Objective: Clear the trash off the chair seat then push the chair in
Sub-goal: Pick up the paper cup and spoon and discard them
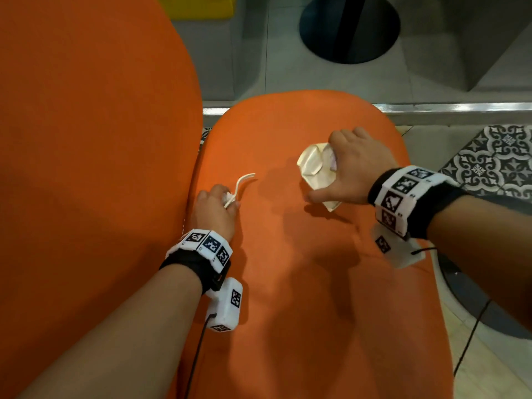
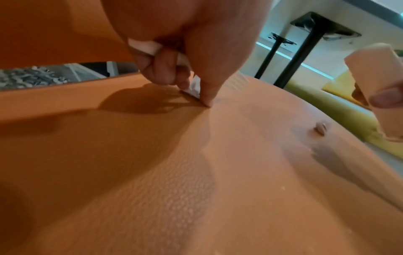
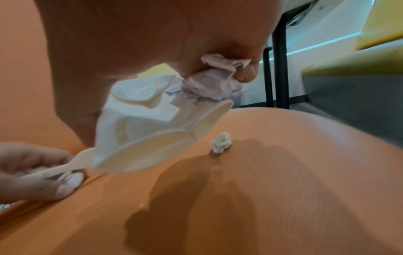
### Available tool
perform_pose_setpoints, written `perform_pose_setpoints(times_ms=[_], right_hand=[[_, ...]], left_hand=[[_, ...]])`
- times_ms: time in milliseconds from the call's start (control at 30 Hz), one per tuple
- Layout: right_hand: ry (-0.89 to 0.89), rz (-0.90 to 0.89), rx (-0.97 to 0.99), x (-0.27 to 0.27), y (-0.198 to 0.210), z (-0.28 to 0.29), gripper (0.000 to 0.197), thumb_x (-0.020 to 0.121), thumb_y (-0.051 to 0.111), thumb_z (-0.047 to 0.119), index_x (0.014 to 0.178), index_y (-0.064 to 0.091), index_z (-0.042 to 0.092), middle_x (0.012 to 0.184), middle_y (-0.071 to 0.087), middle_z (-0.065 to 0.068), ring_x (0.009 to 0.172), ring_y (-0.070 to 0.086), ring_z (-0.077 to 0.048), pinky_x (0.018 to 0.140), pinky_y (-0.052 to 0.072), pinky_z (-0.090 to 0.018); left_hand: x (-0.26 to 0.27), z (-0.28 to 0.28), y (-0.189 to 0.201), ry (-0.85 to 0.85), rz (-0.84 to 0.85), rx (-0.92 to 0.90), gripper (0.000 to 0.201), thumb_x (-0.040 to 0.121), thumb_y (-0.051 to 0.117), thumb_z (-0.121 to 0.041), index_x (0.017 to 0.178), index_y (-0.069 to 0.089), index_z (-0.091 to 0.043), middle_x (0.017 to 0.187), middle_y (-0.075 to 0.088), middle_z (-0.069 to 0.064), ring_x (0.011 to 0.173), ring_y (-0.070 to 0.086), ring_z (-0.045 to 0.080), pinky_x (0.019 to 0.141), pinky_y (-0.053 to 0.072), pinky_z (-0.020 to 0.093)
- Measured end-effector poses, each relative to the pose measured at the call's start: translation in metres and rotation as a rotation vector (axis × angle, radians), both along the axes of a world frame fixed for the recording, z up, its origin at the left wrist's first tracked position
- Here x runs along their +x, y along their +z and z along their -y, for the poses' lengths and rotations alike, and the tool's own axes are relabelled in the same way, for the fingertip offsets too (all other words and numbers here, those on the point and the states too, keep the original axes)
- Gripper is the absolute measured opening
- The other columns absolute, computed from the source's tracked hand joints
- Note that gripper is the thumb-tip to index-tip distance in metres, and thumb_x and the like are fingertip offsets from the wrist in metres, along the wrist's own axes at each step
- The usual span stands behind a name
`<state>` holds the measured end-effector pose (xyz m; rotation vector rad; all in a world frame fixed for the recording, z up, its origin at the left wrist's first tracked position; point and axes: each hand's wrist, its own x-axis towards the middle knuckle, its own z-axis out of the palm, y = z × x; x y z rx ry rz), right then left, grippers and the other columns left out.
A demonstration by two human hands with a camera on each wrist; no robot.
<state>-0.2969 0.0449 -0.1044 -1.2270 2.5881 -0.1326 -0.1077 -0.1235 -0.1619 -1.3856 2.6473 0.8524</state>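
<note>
left hand (image 1: 214, 207) grips fork (image 1: 241, 184) | right hand (image 1: 355, 168) grips crushed cup (image 1: 312, 167)

Black wristbands (image 1: 198, 269) with white coded tags, cables

A: Your left hand (image 1: 214, 205) is low by the seat's left edge, fingers curled in a pinching grip round a white fork (image 1: 240, 187), one fingertip (image 2: 207, 101) down on the chair seat (image 1: 302, 283).

B: And your right hand (image 1: 355, 165) hovers above it, fingers wrapped round a crushed paper cup (image 1: 312, 167) with crumpled paper. Both forearms reach forward, wristbands on.
</note>
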Motion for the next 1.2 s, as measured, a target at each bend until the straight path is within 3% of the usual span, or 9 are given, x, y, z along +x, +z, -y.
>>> perform_pose_setpoints(times_ms=[167, 267, 367, 433, 567, 733, 867, 1000, 1200], right_hand=[[-0.05, 0.066, 0.14, -0.021, 0.001, 0.007, 0.082, 0.056, 0.029, 0.096, 0.082, 0.043, 0.019, 0.067, 0.046, 0.003, 0.065, 0.045, -0.018, 0.06, 0.039, -0.034], [-0.184, 0.08, 0.087, -0.024, -0.019, 0.015, 0.077, 0.081, 0.008, 0.078, 0.1, 0.048, 0.015, 0.062, 0.056, -0.005, 0.057, 0.051, -0.021, 0.053, 0.037, -0.032], [-0.319, 0.097, 0.126, -0.02, -0.041, 0.022, 0.069, 0.09, 0.014, 0.067, 0.13, 0.033, 0.014, 0.059, 0.058, -0.004, 0.051, 0.052, -0.023, 0.051, 0.035, -0.031], [-0.342, 0.115, 0.188, -0.017, -0.049, 0.025, 0.066, 0.091, 0.02, 0.063, 0.135, 0.025, 0.014, 0.059, 0.056, -0.003, 0.049, 0.05, -0.022, 0.056, 0.038, -0.032], [-0.293, 0.128, 0.192, -0.015, -0.05, 0.025, 0.051, 0.095, 0.025, 0.056, 0.124, 0.034, 0.015, 0.061, 0.053, -0.004, 0.058, 0.052, -0.026, 0.057, 0.037, -0.034], [-0.149, 0.179, 0.152, 0.002, -0.052, -0.002, 0.04, 0.097, 0.036, 0.046, 0.118, 0.043, 0.013, 0.104, 0.062, -0.016, 0.097, 0.055, -0.034, 0.071, 0.038, -0.038], [-0.258, 0.31, 0.058, 0.012, -0.044, -0.014, 0.038, 0.093, 0.045, 0.044, 0.115, 0.046, 0.013, 0.107, 0.062, -0.015, 0.093, 0.058, -0.034, 0.071, 0.039, -0.036], [-0.326, 0.334, -0.129, 0.036, -0.007, -0.042, 0.033, 0.094, 0.047, 0.038, 0.114, 0.045, 0.011, 0.09, 0.058, -0.009, 0.077, 0.053, -0.028, 0.063, 0.035, -0.034], [-0.507, 0.242, -0.313, 0.121, 0.04, -0.147, 0.028, 0.092, 0.047, 0.043, 0.099, 0.043, 0.017, 0.084, 0.057, -0.005, 0.074, 0.052, -0.026, 0.062, 0.035, -0.035]], left_hand=[[-0.007, -0.005, 0.004, -0.01, -0.071, 0.058, 0.023, 0.089, 0.059, -0.028, 0.105, 0.055, -0.012, 0.104, 0.056, 0.014, 0.079, 0.048, 0.023, 0.067, 0.033, 0.029], [-0.01, -0.008, 0.006, -0.051, -0.109, 0.08, 0.023, 0.086, 0.061, -0.032, 0.1, 0.053, -0.016, 0.099, 0.061, 0.014, 0.08, 0.056, 0.028, 0.064, 0.037, 0.03], [-0.01, -0.011, 0.009, -0.037, -0.116, 0.093, 0.022, 0.085, 0.062, -0.034, 0.097, 0.052, -0.017, 0.095, 0.061, 0.013, 0.08, 0.056, 0.028, 0.063, 0.036, 0.03], [-0.009, -0.013, 0.012, -0.036, -0.123, 0.095, 0.022, 0.085, 0.062, -0.033, 0.096, 0.052, -0.018, 0.096, 0.061, 0.013, 0.079, 0.055, 0.027, 0.064, 0.035, 0.029], [-0.006, -0.017, 0.016, -0.085, -0.087, 0.091, 0.023, 0.086, 0.062, -0.033, 0.099, 0.052, -0.017, 0.096, 0.06, 0.01, 0.079, 0.051, 0.023, 0.062, 0.032, 0.028], [0.0, -0.023, 0.023, -0.094, -0.137, 0.093, 0.02, 0.086, 0.062, -0.032, 0.095, 0.05, -0.02, 0.093, 0.059, 0.008, 0.074, 0.051, 0.021, 0.051, 0.03, 0.023], [0.006, -0.032, 0.032, -0.123, -0.175, 0.078, 0.018, 0.083, 0.063, -0.031, 0.091, 0.05, -0.02, 0.089, 0.061, 0.009, 0.071, 0.054, 0.024, 0.05, 0.031, 0.025], [0.011, -0.047, 0.056, -0.105, -0.276, 0.101, 0.016, 0.075, 0.062, -0.027, 0.087, 0.053, -0.021, 0.084, 0.063, 0.009, 0.066, 0.052, 0.023, 0.052, 0.033, 0.026], [0.033, -0.113, 0.113, -0.267, -0.422, 0.152, 0.016, 0.074, 0.062, -0.023, 0.089, 0.057, -0.017, 0.068, 0.058, -0.003, 0.057, 0.048, 0.014, 0.05, 0.037, 0.023]])
